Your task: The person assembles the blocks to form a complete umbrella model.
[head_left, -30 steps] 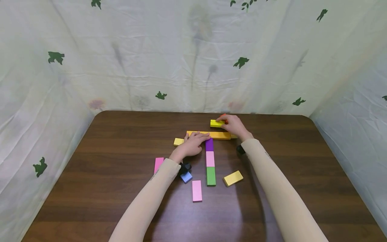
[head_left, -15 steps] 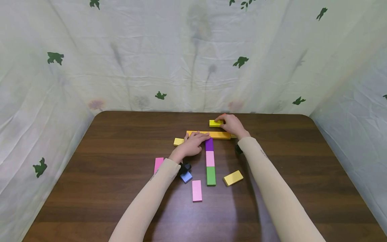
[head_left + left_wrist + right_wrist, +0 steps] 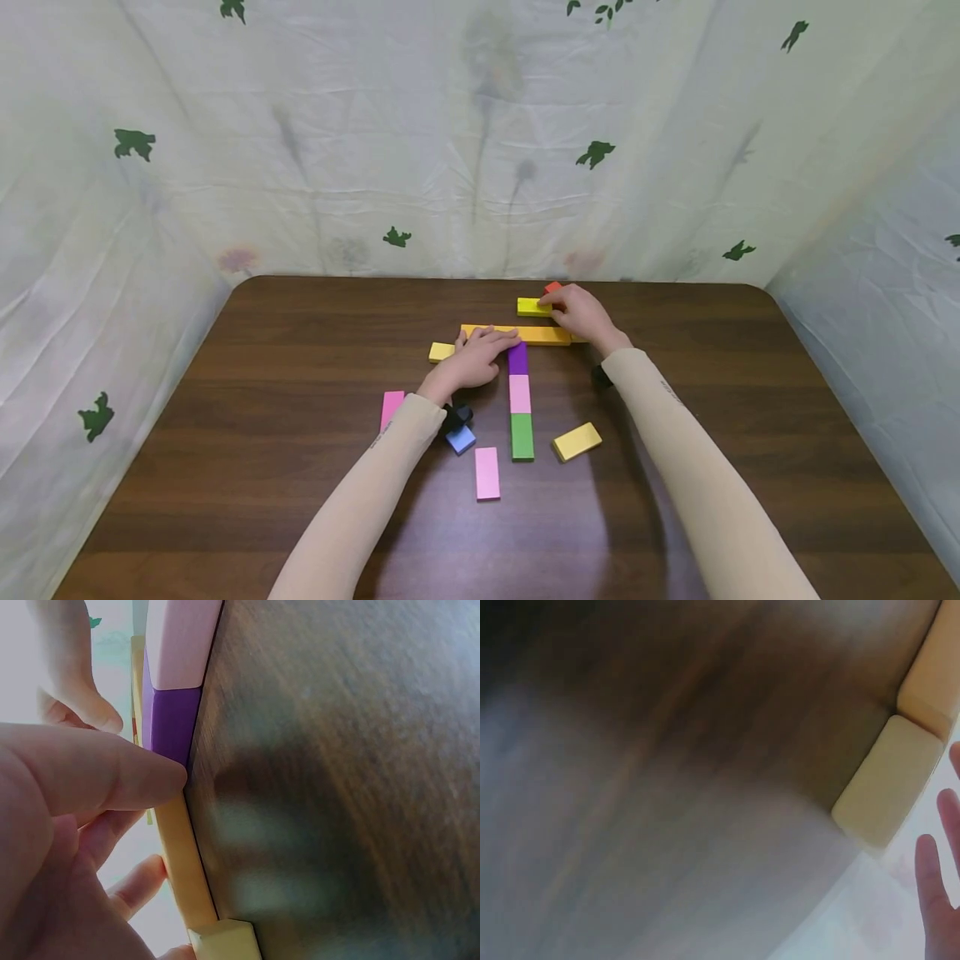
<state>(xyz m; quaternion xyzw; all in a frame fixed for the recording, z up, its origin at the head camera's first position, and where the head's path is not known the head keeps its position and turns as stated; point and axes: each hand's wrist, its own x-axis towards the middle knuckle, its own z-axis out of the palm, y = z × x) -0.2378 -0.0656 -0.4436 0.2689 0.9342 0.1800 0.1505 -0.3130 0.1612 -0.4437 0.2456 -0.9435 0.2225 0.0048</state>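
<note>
In the head view, my left hand (image 3: 474, 357) rests with fingers spread across a row of orange blocks (image 3: 543, 336) and the far end of a purple block (image 3: 517, 360). Its thumb touches the purple block in the left wrist view. Behind that row, my right hand (image 3: 583, 317) pinches the right end of a yellow block (image 3: 531, 307) between thumb and index finger. A red block (image 3: 552, 287) shows just behind its fingers. From the purple block, a pink block (image 3: 520, 393) and a green block (image 3: 522, 437) run toward me.
Pale yellow blocks (image 3: 889, 780) sit at both ends of the orange row. Loose on the brown table (image 3: 285, 500) lie a light pink block (image 3: 487, 473), a gold block (image 3: 577, 442), a blue block (image 3: 461, 440) and a darker pink block (image 3: 392, 408). A white patterned curtain (image 3: 420, 150) stands behind.
The yellow block has shifted slightly to the left. My right hand has slid a little left and then back right, showing more of the red block. My left hand stays put.
</note>
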